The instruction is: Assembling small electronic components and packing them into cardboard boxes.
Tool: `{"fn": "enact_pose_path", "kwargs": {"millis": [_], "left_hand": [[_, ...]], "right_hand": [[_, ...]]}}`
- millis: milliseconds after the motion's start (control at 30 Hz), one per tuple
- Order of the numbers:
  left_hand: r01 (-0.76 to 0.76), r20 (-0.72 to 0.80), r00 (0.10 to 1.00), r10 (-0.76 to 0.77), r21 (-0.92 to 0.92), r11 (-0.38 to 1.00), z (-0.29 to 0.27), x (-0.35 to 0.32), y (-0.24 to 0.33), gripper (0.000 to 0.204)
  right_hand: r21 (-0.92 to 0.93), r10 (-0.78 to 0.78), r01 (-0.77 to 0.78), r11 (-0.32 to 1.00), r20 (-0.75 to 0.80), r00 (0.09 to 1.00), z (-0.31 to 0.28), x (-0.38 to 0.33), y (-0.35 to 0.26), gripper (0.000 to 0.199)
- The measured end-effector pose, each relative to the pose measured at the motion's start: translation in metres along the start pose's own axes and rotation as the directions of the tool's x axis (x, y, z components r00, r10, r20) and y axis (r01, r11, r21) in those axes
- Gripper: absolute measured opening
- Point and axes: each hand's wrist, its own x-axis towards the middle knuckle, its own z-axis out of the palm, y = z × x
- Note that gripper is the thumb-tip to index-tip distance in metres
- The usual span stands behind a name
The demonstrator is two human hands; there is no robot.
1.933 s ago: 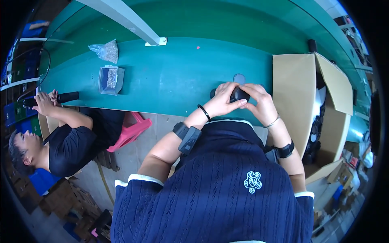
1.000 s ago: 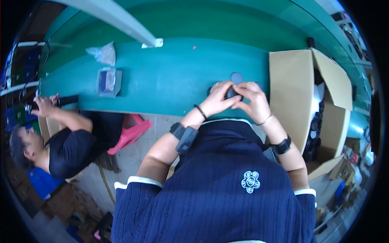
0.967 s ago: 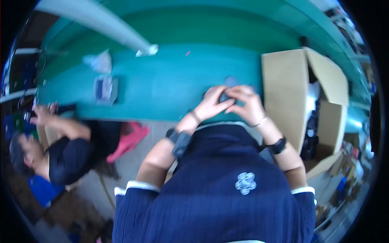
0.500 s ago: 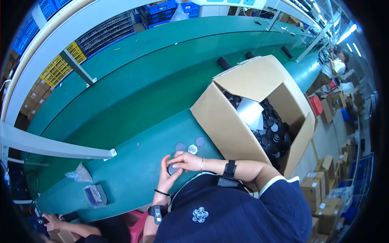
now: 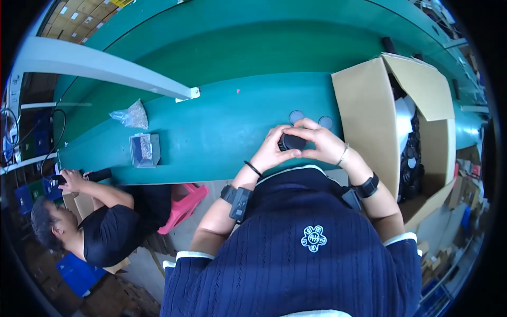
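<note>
A black round cap [image 5: 293,143] with a ridged edge sits between my two hands, just above the near edge of the green bench. My left hand [image 5: 271,149] closes round its left side, thumb along the near edge. From the right, my right hand [image 5: 323,141] grips the same cap with thumb and fingers. Just beyond my fingers lie two flat grey discs, one disc [image 5: 296,115] behind the right fingertips and another disc [image 5: 325,122] farther right. The cap's underside is hidden by my hands.
An open cardboard box [image 5: 364,105] holding many black round pieces stands right of my hands. To the left are a small clear bin [image 5: 154,150], a plastic bag of small parts [image 5: 138,114] and a grey metal post [image 5: 132,71]. A co-worker [image 5: 108,227] sits at lower left beside a pink stool [image 5: 182,208].
My view has swung left, so bench, box and hands appear farther right and the co-worker shows more. The cap between my hands is tilted, showing its dark ridged edge. The shiny disc is no longer visible.
</note>
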Motion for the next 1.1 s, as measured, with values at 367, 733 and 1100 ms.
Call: {"fn": "enact_pose_path", "kwargs": {"millis": [367, 733, 1100], "left_hand": [[0.088, -0.106, 0.988, -0.114, -0.224, 0.971, 0.001, -0.013, -0.005, 0.068], [0.129, -0.167, 0.949, -0.269, -0.572, 0.810, -0.012, -0.014, 0.000, 0.074], [0.058, -0.222, 0.959, -0.173, -0.445, 0.893, -0.010, -0.014, -0.001, 0.069]], "right_hand": [[0.204, 0.552, -0.545, 0.813, -0.569, 0.610, -0.003, -0.006, 0.120, 0.026], [-0.599, 0.084, -0.260, 0.758, -0.305, 0.949, 0.040, 0.016, 0.132, 0.049], [-0.636, 0.110, -0.067, 0.769, 0.029, 0.994, 0.035, 0.031, 0.134, 0.058]]}}
